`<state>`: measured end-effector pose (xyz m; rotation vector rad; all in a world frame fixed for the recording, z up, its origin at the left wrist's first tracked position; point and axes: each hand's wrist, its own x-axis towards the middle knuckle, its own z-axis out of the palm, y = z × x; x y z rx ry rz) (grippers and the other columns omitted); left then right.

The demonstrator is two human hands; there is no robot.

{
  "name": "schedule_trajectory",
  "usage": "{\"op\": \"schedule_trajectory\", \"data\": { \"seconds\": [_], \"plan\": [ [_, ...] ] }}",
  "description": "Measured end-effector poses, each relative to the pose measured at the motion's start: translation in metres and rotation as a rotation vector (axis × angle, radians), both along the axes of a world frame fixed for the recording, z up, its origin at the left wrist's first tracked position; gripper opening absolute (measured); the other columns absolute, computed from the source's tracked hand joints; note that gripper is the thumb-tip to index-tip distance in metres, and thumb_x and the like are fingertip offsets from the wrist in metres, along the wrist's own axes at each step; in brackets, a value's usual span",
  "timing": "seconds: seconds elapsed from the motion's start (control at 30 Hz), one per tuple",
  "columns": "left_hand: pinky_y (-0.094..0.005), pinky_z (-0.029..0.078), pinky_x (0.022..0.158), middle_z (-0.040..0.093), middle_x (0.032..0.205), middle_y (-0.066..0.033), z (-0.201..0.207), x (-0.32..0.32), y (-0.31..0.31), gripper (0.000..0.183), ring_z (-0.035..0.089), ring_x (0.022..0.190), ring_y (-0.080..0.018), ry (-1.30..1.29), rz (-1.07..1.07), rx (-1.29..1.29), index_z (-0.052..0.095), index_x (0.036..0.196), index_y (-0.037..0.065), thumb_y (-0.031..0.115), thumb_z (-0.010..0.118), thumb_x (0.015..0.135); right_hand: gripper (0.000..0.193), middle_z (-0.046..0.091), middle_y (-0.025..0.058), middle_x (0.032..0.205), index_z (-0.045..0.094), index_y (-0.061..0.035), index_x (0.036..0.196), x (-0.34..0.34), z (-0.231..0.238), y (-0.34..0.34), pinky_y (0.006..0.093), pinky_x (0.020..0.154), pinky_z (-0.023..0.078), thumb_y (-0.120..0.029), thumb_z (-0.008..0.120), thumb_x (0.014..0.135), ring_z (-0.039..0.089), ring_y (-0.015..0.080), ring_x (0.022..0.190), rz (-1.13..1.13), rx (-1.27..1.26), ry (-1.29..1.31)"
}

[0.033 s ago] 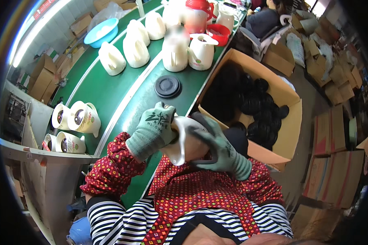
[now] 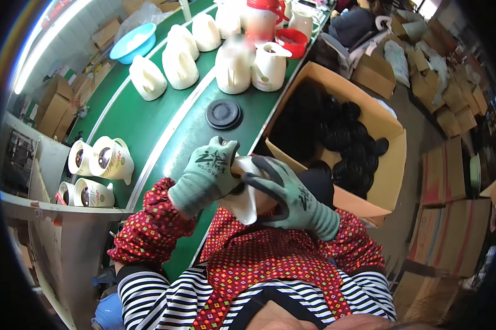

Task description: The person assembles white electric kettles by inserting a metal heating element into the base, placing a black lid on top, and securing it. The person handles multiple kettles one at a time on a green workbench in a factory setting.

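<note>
A white vacuum jug [image 2: 247, 204] is tilted in front of my chest, held between both gloved hands. My left hand [image 2: 208, 170], in a grey-green glove, is closed on the jug's left end; its fingertips are mostly hidden. My right hand [image 2: 292, 198], gloved alike, is wrapped over the jug's right side with the fingers lying across it. The two hands cover much of the jug. Just beyond them, a round black lid-like disc [image 2: 224, 114] lies flat on the green work surface [image 2: 176, 148].
Several white jugs [image 2: 179, 67] stand farther back, near a red jug [image 2: 262, 22] and a red basin [image 2: 291, 43]. More jugs [image 2: 111, 158] lie at left. A blue basin [image 2: 133, 44] is beyond. An open carton [image 2: 394, 165] of black round parts stands at right.
The fingers of my right hand have shifted and bent over the jug, and the hand's back has turned more into view. The jug has turned slightly. My left hand has barely moved.
</note>
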<state>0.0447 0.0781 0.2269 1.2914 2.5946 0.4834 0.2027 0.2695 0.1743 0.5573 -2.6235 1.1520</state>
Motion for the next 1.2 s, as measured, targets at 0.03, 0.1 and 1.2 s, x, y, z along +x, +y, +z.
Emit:
{"op": "schedule_trajectory", "data": {
  "seconds": [0.03,0.1,1.2],
  "plan": [
    [-0.0495,0.056,0.094,0.065,0.126,-0.0250,0.001,0.002,-0.001,0.071,0.068,0.106,-0.0450,-0.029,-0.046,0.079,0.061,0.137,0.004,0.023,0.086,0.074,0.096,0.036,0.0242,0.163,0.053,-0.0220,0.155,0.003,0.002,0.001,0.0566,0.122,0.031,-0.031,0.093,0.068,0.039,0.0476,0.147,-0.041,0.054,0.031],
    [-0.0472,0.054,0.103,0.061,0.140,-0.0257,0.013,0.000,-0.012,0.087,0.065,0.126,-0.0410,-0.423,-0.023,0.309,0.053,0.148,0.003,0.018,0.091,0.071,0.093,0.037,0.0244,0.162,0.057,-0.0211,0.152,0.006,-0.004,0.013,0.0549,0.121,0.033,-0.028,0.093,0.066,0.040,0.0473,0.146,-0.057,-0.028,0.014],
    [-0.0538,0.035,0.123,0.040,0.161,-0.0284,-0.068,0.010,-0.035,0.126,0.040,0.150,-0.0455,0.003,-0.064,0.728,0.039,0.157,0.001,0.042,0.104,0.057,0.071,0.054,0.0146,0.152,0.039,-0.0024,0.160,0.013,-0.109,0.034,0.0386,0.117,0.042,-0.036,0.066,0.104,0.053,0.0229,0.139,-0.358,-0.877,-0.536]
  ]
}}
